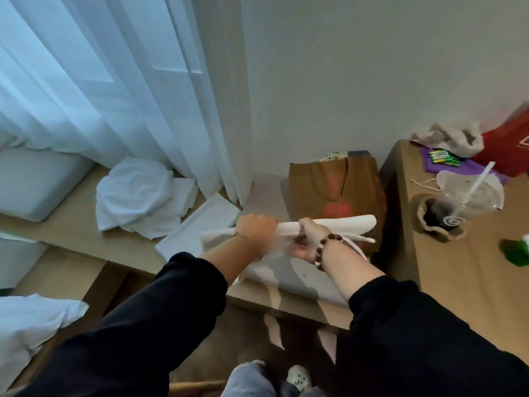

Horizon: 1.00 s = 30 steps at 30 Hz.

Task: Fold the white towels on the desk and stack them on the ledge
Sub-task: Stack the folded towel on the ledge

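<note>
left grip (256, 229): fingers curled over rolled white towel (340, 224), blurred | right grip (307, 243): closed round same towel, just beside left grip | folded towel (204, 222): on ledge (71, 230), beyond left grip

Both your arms reach forward, dark sleeves ending at mid-forearm. Your left hand (256, 229): back up, fingers curled over the rolled towel (352, 222); its outline is blurred. Your right hand (307, 242): palm turned upward, fingers wrapped round the same towel, just beside the left. Thin bangle on left wrist, beads on right.
</note>
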Tool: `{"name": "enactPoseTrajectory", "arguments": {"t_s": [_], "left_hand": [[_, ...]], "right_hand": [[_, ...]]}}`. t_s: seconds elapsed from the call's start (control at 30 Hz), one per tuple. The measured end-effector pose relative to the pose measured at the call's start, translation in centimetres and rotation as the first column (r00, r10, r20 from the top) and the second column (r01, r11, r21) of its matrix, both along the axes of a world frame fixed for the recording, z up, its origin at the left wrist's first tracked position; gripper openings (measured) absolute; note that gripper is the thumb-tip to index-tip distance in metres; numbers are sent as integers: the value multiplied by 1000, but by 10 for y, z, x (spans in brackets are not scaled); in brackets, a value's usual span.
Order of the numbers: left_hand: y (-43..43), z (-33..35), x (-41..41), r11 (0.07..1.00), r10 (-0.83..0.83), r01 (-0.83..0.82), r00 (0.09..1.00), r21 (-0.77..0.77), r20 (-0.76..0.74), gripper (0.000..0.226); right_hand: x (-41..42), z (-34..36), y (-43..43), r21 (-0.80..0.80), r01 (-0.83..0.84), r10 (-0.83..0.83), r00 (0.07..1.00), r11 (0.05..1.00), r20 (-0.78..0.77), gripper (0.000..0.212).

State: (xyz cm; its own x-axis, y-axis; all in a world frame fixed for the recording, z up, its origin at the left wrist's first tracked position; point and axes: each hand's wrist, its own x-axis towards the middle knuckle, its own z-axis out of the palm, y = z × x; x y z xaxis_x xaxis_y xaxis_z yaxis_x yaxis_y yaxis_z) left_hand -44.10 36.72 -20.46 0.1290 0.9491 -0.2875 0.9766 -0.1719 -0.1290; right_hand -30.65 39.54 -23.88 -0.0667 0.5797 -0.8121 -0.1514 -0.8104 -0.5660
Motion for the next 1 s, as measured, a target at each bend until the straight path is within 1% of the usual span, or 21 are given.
{"name": "enactPoseTrajectory", "arguments": {"t_s": [0.03,0.07,0.1,0.13,0.17,0.2,0.23,0.27,0.3,0.33,0.37,0.4,0.43,0.47,0.5,0.6,0.67,0.73,0.83,0.9,1.0], "left_hand": [[2,-1,-13,999,27,-27,1000,-26,11,30],[4,-3,-26,997,50,-49,999,-53,17,30],[5,-4,-39,995,65,-64,998,-78,18,31],[6,-7,-53,993,73,-71,997,-98,18,32],[6,-9,-67,991,77,-74,997,-115,23,32],[7,-11,-81,989,81,-76,996,-128,31,32],[7,-14,-96,987,82,-76,996,-138,39,30],[8,-17,-111,986,82,-74,996,-148,45,28],[9,-20,-127,985,80,-72,996,-159,50,26],[10,-23,-144,983,80,-69,995,-172,61,25],[12,-26,-163,980,86,-70,993,-188,78,24],[13,-30,-184,976,97,-76,990,-205,97,23],[14,-35,-205,972,114,-87,987,-217,116,23],[15,-40,-228,969,133,-102,983,-224,130,22],[15,-47,-250,966,153,-119,979,-231,136,23],[18,-70,-309,957,211,-171,964,-233,159,30],[18,-88,-344,940,273,-217,941,-262,200,31],[16,-107,-379,897,390,-318,896,-306,214,30],[8,-136,-426,817,525,-438,834,-375,170,25],[4,-157,-446,780,569,-472,808,-411,152,23],[12,-186,-461,756,606,-502,779,-420,159,22]], "right_hand": [[-5,2,-2,39,-163,157,979,986,126,22],[-11,-1,0,111,-365,312,891,924,331,28],[-17,0,-1,152,-593,425,711,791,560,32],[-24,-5,0,155,-770,415,489,619,767,35],[-32,-7,0,118,-872,334,303,475,893,41],[-44,-8,1,57,-937,208,135,344,969,49],[-58,-8,4,-3,-970,90,20,244,996,55],[-74,-12,9,-20,-989,-6,-21,144,1000,56],[-90,-15,15,-50,-998,-29,-51,37,998,53],[-104,-18,24,-75,-995,-13,-74,-71,997,48],[-118,-23,35,-106,-981,62,-118,-164,991,42],[-130,-28,46,-136,-965,161,-175,-225,971,34],[-142,-34,57,-181,-948,250,-247,-261,936,26],[-155,-39,68,-227,-932,295,-310,-284,904,18],[-168,-44,77,-260,-917,310,-352,-302,883,13],[-220,-61,100,-303,-896,295,-400,-324,868,20],[-259,-69,115,-316,-884,290,-420,-344,860,19],[-294,-76,133,-344,-858,277,-461,-382,843,18],[-330,-90,159,-403,-803,250,-540,-439,804,21],[-343,-100,172,-429,-784,234,-567,-449,790,23],[-353,-126,193,-470,-774,235,-595,-424,768,21]]}}
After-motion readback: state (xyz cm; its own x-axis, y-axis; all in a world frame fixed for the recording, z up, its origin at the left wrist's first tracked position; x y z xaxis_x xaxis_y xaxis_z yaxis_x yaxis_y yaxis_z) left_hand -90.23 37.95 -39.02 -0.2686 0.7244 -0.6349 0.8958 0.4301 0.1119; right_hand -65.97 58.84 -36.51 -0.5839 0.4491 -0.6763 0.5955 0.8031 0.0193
